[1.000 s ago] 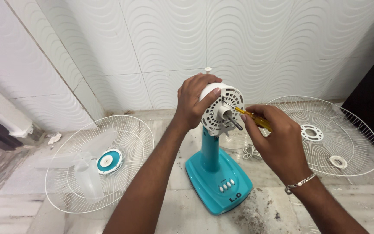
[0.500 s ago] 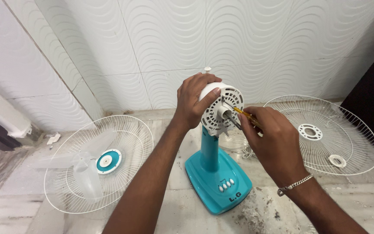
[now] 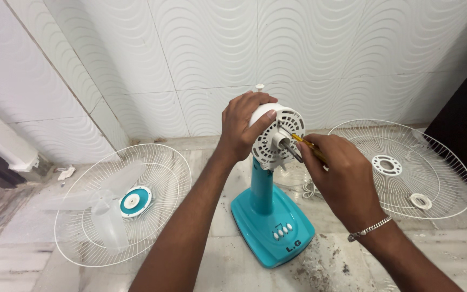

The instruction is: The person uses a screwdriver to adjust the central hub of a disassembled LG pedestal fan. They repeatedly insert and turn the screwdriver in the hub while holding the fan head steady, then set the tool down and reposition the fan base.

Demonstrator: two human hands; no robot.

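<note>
Currently, left hand [image 3: 242, 127] remains clamped round white round plastic motor housing [image 3: 277, 135] atop teal fan stand [image 3: 268, 216] on the floor; right hand [image 3: 339, 176], nudged closer, pinches yellow-handled screwdriver [image 3: 305, 143] at its face.

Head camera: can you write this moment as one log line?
left hand: grips white round fan motor housing | right hand: holds yellow-handled screwdriver at housing face | teal plastic fan base: upright on floor
</note>
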